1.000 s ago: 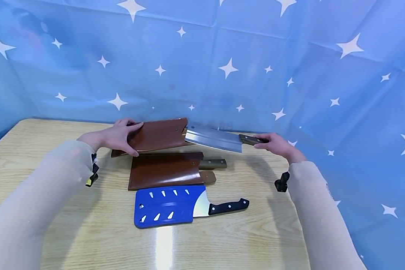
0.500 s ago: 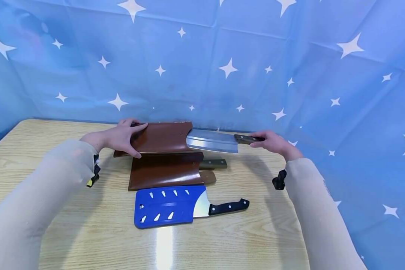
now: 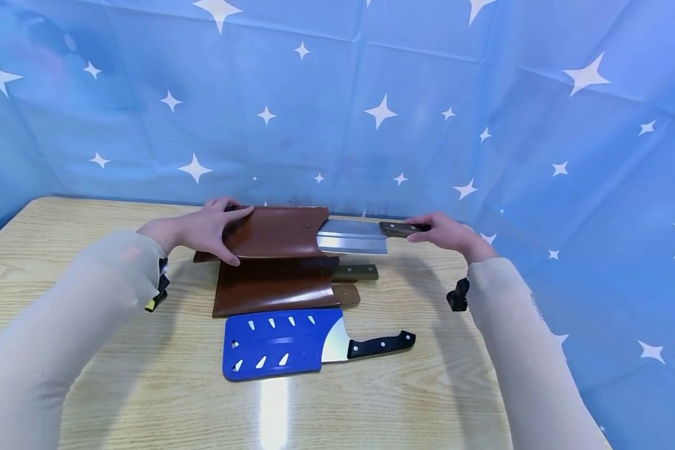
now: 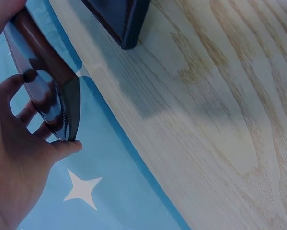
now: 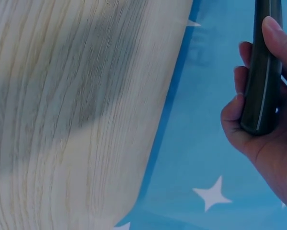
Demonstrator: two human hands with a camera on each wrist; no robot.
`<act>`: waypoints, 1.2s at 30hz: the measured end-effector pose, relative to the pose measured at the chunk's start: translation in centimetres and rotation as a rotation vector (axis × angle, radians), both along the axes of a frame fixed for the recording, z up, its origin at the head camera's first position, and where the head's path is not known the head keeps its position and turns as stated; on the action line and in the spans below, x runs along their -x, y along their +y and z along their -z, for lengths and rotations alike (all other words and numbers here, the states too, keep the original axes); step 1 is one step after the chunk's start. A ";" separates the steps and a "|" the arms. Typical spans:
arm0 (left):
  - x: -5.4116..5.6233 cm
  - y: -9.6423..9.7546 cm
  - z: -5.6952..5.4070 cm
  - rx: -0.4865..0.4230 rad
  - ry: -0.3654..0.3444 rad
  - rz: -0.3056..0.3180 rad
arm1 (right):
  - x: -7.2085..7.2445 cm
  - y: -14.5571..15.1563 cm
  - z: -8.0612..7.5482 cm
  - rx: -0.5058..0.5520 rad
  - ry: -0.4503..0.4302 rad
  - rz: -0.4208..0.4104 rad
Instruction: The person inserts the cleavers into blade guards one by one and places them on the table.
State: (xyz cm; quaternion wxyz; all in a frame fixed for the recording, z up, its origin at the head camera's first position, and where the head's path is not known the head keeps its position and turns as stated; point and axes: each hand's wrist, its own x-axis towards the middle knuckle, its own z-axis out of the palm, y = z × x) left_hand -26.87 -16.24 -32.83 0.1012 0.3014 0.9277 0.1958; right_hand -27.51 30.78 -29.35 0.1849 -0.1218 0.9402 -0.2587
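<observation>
My left hand grips the closed end of a brown leather knife sheath at the back of the table. Part of a cleaver's steel blade sticks out of the sheath's right-hand mouth; the rest is hidden inside. On its dark wooden handle, my right hand keeps a hold. The left wrist view has the sheath's end between thumb and fingers. In the right wrist view, fingers wrap around the handle, with the thumb along it.
Just in front lies a second brown sheath with a cleaver in it, its olive-brown handle sticking out. Nearer still is a black-handled cleaver in a blue slotted cover. A blue star-patterned cloth hangs behind the wooden table.
My right hand has moved left, sliding the cleaver's blade deeper into the sheath. The left hand and sheath have shifted slightly right and toward me.
</observation>
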 end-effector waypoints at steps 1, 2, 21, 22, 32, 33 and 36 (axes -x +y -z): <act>0.0 0.1 0.0 0.000 -0.003 0.005 | 0.0 -0.2 0.0 0.000 0.001 -0.007; 0.0 0.3 0.0 0.001 -0.004 0.009 | 0.1 -0.4 0.0 0.003 0.003 -0.011; -0.5 0.6 0.0 0.025 0.009 0.032 | 0.8 -3.5 0.7 0.005 0.033 -0.055; -0.5 0.6 0.0 0.024 0.008 0.034 | 0.8 -3.6 0.7 0.006 0.033 -0.056; -0.3 1.3 0.2 0.019 0.002 0.029 | 1.1 -4.9 0.8 -0.002 0.017 -0.065; -0.2 1.3 0.2 0.021 0.004 0.030 | 1.0 -5.0 0.8 -0.004 0.016 -0.067; -0.2 1.6 0.1 0.025 0.011 0.038 | 1.0 -5.4 0.7 -0.004 0.023 -0.068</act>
